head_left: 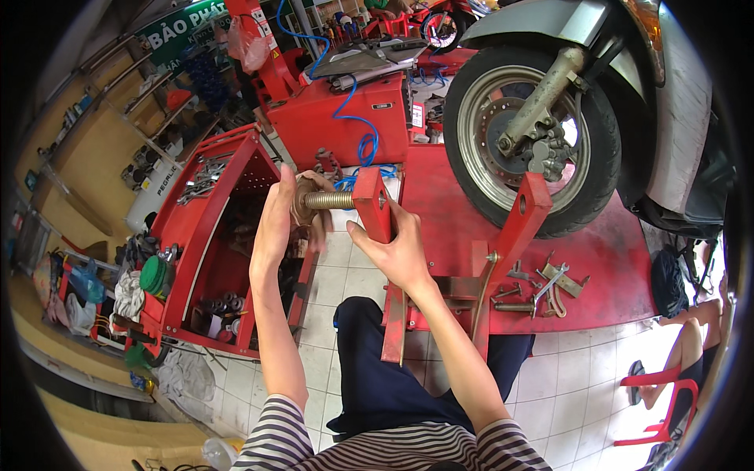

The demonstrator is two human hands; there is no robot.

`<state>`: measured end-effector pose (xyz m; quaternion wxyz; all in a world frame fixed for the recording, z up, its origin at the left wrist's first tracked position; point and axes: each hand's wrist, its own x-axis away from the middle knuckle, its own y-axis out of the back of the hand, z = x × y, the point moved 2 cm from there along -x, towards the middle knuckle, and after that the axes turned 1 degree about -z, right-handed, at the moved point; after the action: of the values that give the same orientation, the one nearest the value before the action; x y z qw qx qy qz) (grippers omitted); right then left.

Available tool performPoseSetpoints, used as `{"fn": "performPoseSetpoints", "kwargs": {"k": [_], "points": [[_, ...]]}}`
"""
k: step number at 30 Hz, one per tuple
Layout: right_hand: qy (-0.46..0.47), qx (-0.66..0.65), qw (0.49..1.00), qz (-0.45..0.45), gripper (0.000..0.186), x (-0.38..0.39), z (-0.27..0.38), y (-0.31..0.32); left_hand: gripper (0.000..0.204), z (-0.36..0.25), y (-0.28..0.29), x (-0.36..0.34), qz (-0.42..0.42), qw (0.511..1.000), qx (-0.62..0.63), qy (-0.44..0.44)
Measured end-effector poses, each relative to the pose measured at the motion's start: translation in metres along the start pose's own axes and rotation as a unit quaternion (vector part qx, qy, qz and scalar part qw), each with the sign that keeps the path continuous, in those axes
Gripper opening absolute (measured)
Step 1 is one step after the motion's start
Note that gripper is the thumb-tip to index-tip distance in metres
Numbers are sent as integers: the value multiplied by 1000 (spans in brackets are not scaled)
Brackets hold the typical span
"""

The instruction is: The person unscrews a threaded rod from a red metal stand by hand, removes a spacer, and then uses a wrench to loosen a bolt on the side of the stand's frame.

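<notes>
A thick threaded rod (330,200) passes level into the top of a red metal upright (371,188). At the rod's left end is a round metal disc (301,206), with my left hand (273,224) closed around it, the palm against its outer side and fingers reaching behind. My right hand (403,251) grips the same upright below the rod, thumb on the near side. Its other fingers are partly hidden behind the metal. A second red upright (520,212) leans up to the right, in front of a scooter's front wheel (532,141).
Wrenches (550,284) and other metal parts lie on the red lift platform (605,275). To the left stands a red tool cart (206,177) carrying spanners. A blue air hose (367,145) coils behind. Another person's leg (664,377) shows beside a red chair (679,396).
</notes>
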<state>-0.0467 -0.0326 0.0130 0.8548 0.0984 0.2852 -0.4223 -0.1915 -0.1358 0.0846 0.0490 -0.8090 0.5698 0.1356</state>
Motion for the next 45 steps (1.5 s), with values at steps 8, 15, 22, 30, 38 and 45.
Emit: {"fn": "performPoseSetpoints", "kwargs": {"k": [8, 15, 22, 30, 38, 45], "points": [[-2, 1, 1000, 4, 30, 1, 0, -4, 58, 19, 7, 6, -77, 964, -84, -242], [-8, 4, 1000, -1, 29, 1, -3, -2, 51, 7, -13, 0, -80, 985, 71, -138], [-10, -1, 1000, 2, 29, 0, -1, -3, 54, 14, 2, 2, -38, 987, -24, -151], [8, -6, 1000, 4, 29, 1, 0, -4, 69, 8, -23, 1, -70, 954, 21, -292], [11, -19, 1000, -6, 28, 0, -4, -2, 41, 9, 11, -2, 67, 986, 150, 3], [13, -34, 999, -12, 28, 0, 0, -7, 44, 12, 3, 1, -19, 956, -82, -280]]}}
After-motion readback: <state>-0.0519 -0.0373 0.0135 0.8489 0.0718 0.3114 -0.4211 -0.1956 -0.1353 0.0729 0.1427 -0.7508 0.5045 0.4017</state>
